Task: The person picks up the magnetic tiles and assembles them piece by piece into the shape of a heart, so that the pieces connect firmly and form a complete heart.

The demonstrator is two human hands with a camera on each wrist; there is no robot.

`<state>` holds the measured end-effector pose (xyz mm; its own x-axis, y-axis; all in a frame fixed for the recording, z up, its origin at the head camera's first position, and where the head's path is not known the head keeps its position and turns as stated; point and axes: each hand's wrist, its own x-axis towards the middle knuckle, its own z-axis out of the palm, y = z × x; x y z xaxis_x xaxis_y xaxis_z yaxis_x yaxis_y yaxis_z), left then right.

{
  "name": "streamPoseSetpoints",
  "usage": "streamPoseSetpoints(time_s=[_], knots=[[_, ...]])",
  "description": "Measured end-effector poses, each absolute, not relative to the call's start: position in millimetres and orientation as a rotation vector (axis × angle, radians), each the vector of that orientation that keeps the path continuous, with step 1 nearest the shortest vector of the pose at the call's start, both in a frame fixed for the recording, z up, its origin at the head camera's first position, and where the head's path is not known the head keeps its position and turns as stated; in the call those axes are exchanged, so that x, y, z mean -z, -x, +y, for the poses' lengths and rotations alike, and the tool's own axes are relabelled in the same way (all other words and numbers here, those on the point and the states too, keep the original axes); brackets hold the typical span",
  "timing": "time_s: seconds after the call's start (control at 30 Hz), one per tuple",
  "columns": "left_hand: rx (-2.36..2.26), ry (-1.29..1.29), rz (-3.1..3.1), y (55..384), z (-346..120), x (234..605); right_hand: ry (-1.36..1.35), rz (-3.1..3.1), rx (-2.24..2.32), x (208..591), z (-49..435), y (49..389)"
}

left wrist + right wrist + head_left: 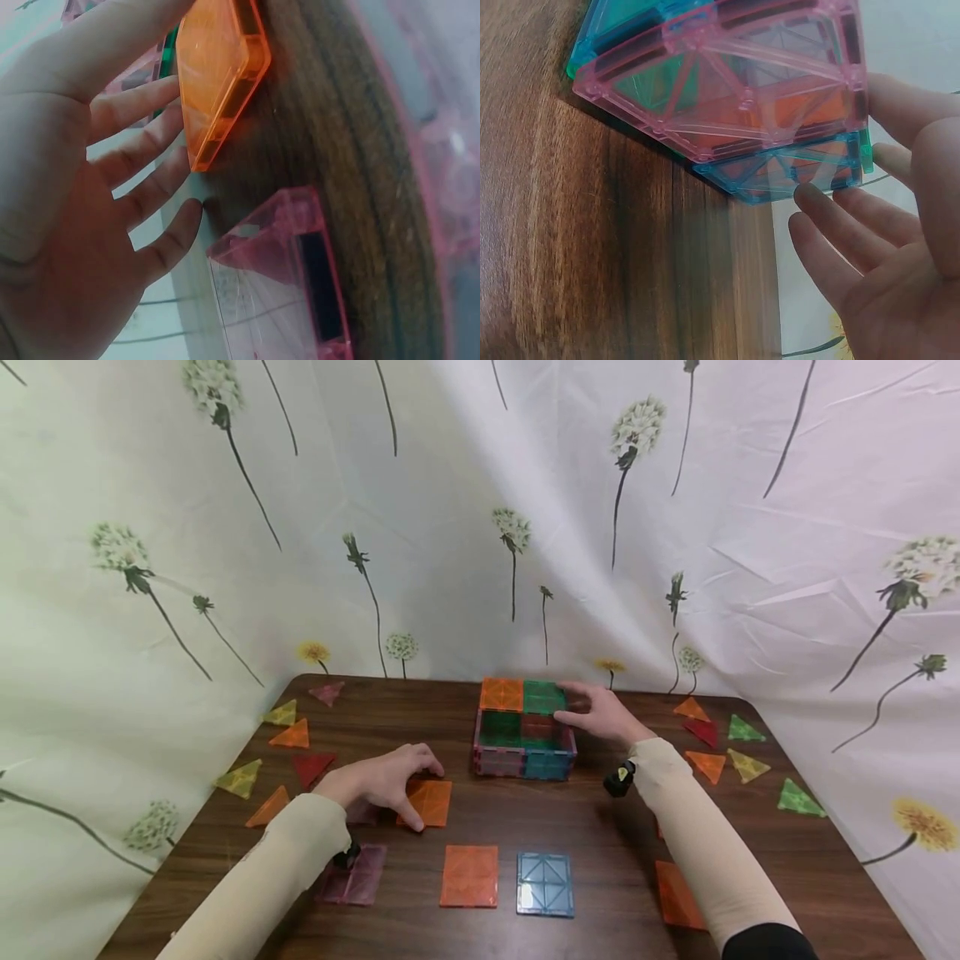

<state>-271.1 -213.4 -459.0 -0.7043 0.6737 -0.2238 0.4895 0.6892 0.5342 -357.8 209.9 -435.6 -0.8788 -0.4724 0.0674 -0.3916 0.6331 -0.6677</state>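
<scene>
My left hand (386,783) spans a flat orange square magnetic tile (435,803), its thumb at the near edge and fingertips at the far edge. In the left wrist view the orange tile (217,75) sits tilted between thumb and fingers. A low box of see-through magnetic tiles (501,762) stands toward the back, with pink and blue walls. An orange tile (502,694) and a green tile (544,697) cover its back half. At its right back corner is my right hand (600,714), thumb and loosely bent fingers touching the green tile and blue wall (780,169).
In front lie an orange-red square (469,877), a blue square (545,883) and a pink tile (366,877). Another orange tile (678,893) is beside the right forearm. Several coloured triangles lie along both sides of the wooden table (600,935). Behind hangs a flowered cloth (450,527).
</scene>
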Motion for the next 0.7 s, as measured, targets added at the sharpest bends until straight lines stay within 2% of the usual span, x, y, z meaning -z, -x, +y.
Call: streamPoseSetpoints(time_s=[0.33, 0.7], knots=[[-0.562, -0.88, 2.535, 268, -208, 461, 0.625, 2.689, 1.029, 427, 204, 360], [-0.548, -0.865, 2.555, 267, -208, 461, 0.664, 2.69, 0.951, 420, 203, 359]])
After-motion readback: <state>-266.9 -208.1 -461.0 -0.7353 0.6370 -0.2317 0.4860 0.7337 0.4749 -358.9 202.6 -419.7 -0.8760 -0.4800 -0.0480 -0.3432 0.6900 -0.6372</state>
